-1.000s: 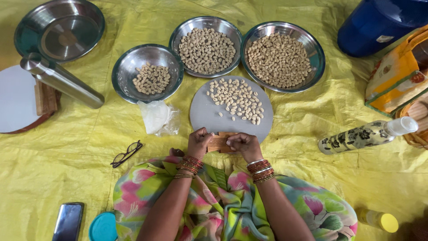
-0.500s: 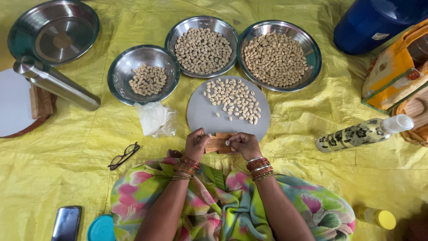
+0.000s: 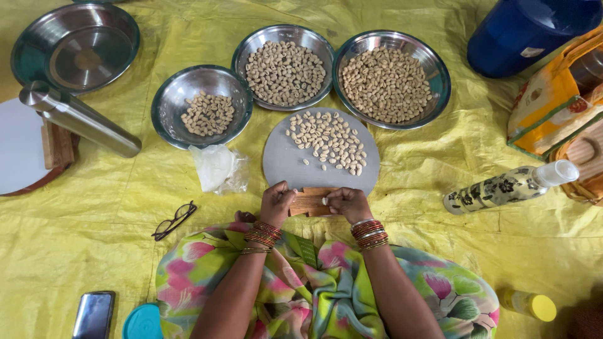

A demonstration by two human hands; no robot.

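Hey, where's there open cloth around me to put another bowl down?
Free: yellow cloth between the eyeglasses and steel cylinder; also between the round board and patterned bottle. Crowded: the three nut bowls touching above the board, and around both hands.
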